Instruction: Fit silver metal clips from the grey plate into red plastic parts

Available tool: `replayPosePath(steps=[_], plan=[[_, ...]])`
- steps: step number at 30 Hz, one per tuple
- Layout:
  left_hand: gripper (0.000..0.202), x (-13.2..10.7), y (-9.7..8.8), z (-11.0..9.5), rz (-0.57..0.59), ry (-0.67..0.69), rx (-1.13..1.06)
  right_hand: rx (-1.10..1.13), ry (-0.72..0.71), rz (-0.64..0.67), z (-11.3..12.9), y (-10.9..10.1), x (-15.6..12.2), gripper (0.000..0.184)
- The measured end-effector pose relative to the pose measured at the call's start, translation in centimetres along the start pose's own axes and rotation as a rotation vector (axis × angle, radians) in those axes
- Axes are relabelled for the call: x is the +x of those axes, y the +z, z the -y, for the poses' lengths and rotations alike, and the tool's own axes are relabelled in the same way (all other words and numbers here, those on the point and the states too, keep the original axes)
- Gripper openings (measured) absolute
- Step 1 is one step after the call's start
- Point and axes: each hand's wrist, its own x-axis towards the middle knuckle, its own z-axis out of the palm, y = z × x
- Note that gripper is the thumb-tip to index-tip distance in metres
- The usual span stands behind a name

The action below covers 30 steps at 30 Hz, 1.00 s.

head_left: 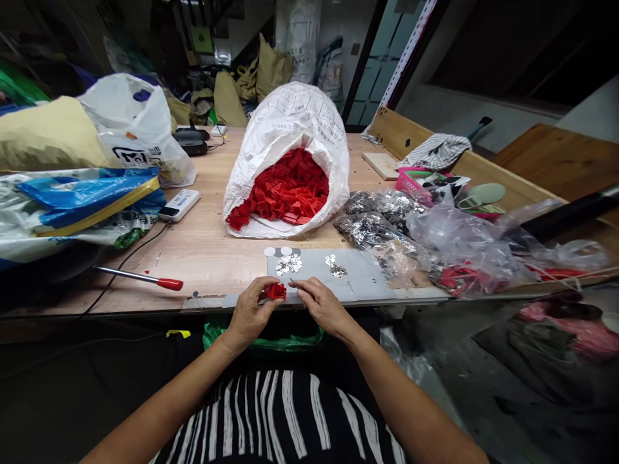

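Observation:
My left hand (pixel 253 308) is closed around a small red plastic part (pixel 275 292) at the table's front edge. Just right of it, my right hand (pixel 316 301) pinches a small thin metal piece (pixel 293 283), too small to make out fully. The two hands are a short gap apart. Behind them on a grey sheet (pixel 360 274) lie two little piles of shiny metal pieces, a larger pile (pixel 289 264) and a smaller pile (pixel 337 267). A white woven sack (pixel 297 106) lies with its mouth towards me, full of red plastic parts (pixel 290 190).
Plastic bags of metal pieces (pixel 382 225) lie to the right, beside a pink basket (pixel 411 182). At left, a red-tipped lever (pixel 169 283) juts over the table near a power strip (pixel 180 205) and bulky bags (pixel 87 200). A green bag (pixel 285 340) hangs below the edge.

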Motion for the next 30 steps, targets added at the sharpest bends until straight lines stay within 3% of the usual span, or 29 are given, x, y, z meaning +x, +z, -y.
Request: replayPosePath(steps=[5,11,22,30], plan=[[0.029,1.5,-0.7,1.1,0.102,0.006,0.165,-0.192,-0.029,-0.006,-0.3,0.1,-0.5,0.020],[0.034,2.4,-0.7,1.6,0.191,0.052,0.207,-0.301,-0.088,-0.003,0.0,0.3,-0.4,0.013],[0.038,2.6,-0.8,2.3,0.207,0.038,0.176,-0.377,-0.126,-0.008,-0.4,0.7,-0.2,0.014],[0.037,2.5,-0.8,2.2,0.192,0.023,0.131,-0.582,0.020,-0.039,1.8,2.3,-0.3,0.014]])
